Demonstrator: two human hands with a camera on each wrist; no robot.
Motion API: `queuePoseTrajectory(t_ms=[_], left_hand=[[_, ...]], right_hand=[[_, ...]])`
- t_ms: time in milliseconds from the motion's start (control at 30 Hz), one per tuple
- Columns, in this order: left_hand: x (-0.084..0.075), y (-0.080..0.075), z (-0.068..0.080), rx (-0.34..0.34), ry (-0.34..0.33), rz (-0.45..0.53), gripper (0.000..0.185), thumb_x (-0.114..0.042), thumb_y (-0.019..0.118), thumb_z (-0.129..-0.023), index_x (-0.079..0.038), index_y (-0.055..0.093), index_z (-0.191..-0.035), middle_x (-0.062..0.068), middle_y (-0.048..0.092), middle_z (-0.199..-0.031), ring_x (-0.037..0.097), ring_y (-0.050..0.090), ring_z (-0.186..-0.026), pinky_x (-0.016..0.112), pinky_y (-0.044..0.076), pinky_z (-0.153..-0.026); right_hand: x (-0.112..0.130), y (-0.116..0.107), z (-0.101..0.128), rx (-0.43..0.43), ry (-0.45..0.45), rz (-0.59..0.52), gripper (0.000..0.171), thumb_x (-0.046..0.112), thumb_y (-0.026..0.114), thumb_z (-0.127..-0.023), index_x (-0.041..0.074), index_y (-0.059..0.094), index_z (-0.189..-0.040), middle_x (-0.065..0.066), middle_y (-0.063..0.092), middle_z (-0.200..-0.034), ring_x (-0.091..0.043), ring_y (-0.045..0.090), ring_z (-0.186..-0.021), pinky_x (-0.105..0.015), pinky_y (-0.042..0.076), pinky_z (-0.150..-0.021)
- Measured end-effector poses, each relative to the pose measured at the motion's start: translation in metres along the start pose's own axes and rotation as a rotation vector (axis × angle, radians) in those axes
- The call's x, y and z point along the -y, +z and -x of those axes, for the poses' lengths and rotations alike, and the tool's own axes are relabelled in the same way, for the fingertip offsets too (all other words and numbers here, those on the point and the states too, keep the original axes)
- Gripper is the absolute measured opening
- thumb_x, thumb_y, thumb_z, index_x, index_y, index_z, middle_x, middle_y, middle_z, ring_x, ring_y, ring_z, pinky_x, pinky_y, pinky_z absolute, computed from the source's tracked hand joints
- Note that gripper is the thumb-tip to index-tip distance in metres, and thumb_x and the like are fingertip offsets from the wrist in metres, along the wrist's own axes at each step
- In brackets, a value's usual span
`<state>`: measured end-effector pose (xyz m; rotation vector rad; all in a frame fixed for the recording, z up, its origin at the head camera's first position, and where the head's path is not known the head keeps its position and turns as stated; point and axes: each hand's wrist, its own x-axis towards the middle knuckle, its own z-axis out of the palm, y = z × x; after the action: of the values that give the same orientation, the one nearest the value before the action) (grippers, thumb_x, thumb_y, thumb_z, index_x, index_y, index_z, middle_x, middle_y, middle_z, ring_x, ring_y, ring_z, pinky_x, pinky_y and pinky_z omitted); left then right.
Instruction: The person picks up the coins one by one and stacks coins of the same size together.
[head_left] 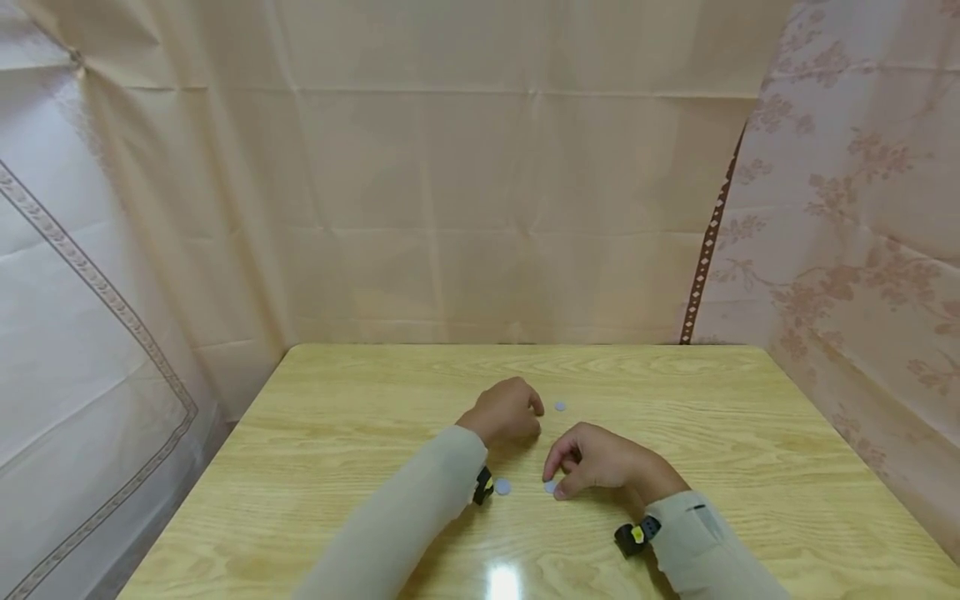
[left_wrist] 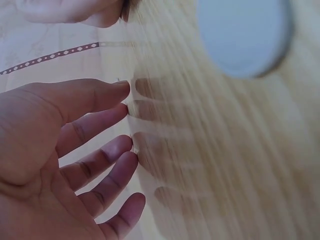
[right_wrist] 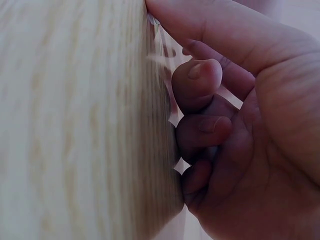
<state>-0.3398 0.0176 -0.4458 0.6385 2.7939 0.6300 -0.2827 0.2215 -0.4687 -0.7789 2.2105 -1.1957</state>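
Observation:
Between the thumb and index finger of my right hand (head_left: 603, 458) is a small white disc (head_left: 551, 487), pinched at its edges at table level. In the right wrist view only a sliver of it shows by the thumb tip, and the other fingers (right_wrist: 197, 85) are curled in. My left hand (head_left: 506, 410) is farther forward, holding nothing, its fingers (left_wrist: 107, 175) loosely bent and spread close to the tabletop. A second white disc (head_left: 559, 407) lies just right of that hand. A third disc (head_left: 503, 487) lies beside the left wrist, large and blurred in the left wrist view.
The discs lie on a light wood-grain table (head_left: 337, 400). A beige cloth (head_left: 480, 208) hangs behind it, with a patterned cloth (head_left: 862, 250) on the right and a pale one (head_left: 67, 333) on the left. Each wrist wears a black band camera (head_left: 633, 537).

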Motion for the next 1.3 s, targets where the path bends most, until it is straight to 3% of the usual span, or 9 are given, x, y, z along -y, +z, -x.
queuePoseTrajectory(t_ms=[567,933,1133,1300], left_hand=[[-0.015,0.004,-0.024,-0.029,-0.018,0.117,0.023,-0.027,0.084,-0.088,-0.02,0.081,-0.109,-0.005,0.073,-0.125,0.02,0.064,-0.121,0.049,0.052,-0.102],[-0.021,0.007,-0.031,-0.076,-0.116,0.222,0.015,-0.028,0.088,-0.084,-0.024,0.081,-0.097,-0.007,0.071,-0.13,0.028,0.057,-0.134,0.078,0.024,-0.111],[-0.017,0.009,-0.034,-0.076,-0.145,0.272,0.012,-0.027,0.089,-0.082,-0.028,0.082,-0.091,-0.011,0.072,-0.126,0.025,0.057,-0.135,0.075,0.018,-0.115],[-0.016,0.01,-0.035,-0.063,-0.147,0.261,0.015,-0.029,0.089,-0.082,-0.031,0.082,-0.095,-0.011,0.07,-0.131,0.024,0.06,-0.13,0.07,0.024,-0.113]], right_hand=[[-0.001,-0.003,0.0,0.011,-0.019,0.01,0.016,0.009,0.085,-0.084,0.012,0.08,-0.099,0.001,0.052,-0.063,-0.006,0.04,-0.054,-0.021,0.036,-0.053],[-0.001,-0.002,0.0,0.011,-0.031,0.019,0.016,0.01,0.085,-0.084,0.012,0.08,-0.099,0.0,0.051,-0.063,-0.005,0.041,-0.055,-0.02,0.038,-0.055],[0.001,-0.002,0.0,0.009,-0.029,0.032,0.016,0.009,0.085,-0.085,0.013,0.08,-0.1,0.001,0.05,-0.063,-0.005,0.04,-0.054,-0.02,0.037,-0.054],[-0.001,-0.002,0.0,0.011,-0.031,0.034,0.016,0.01,0.085,-0.085,0.013,0.08,-0.1,0.002,0.051,-0.062,-0.004,0.04,-0.053,-0.02,0.036,-0.053]])
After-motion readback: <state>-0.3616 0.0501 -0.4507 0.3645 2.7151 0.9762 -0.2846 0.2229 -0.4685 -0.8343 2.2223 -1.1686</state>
